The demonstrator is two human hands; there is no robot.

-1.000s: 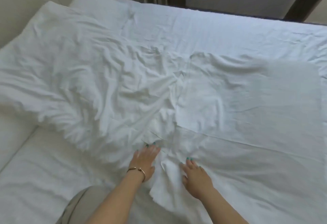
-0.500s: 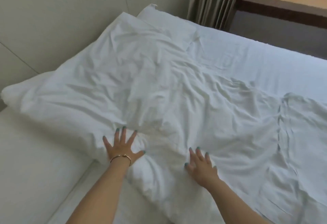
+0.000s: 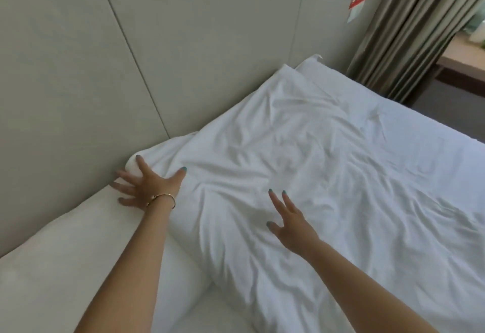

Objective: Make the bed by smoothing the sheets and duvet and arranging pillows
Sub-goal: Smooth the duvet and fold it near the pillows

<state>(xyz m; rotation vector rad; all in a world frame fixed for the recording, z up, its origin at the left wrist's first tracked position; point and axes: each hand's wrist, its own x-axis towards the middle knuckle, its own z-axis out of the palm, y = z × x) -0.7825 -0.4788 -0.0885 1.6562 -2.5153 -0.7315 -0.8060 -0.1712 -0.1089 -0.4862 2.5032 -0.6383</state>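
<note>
The crumpled white fabric duvet (image 3: 301, 175) lies soft and light under both hands, the left hand (image 3: 149, 185) spread flat at its wall-side corner, the right hand (image 3: 291, 223) open-fingered mid-cover, neither gripping; probably best taken by edge or corner.

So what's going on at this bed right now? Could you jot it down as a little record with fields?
left hand: fingers spread, on the duvet's corner by the wall
right hand: fingers straight, over the duvet, contact unclear
duvet: white, wrinkled
pillow: partly visible at the far end
curtain: hanging beyond the bed
</note>
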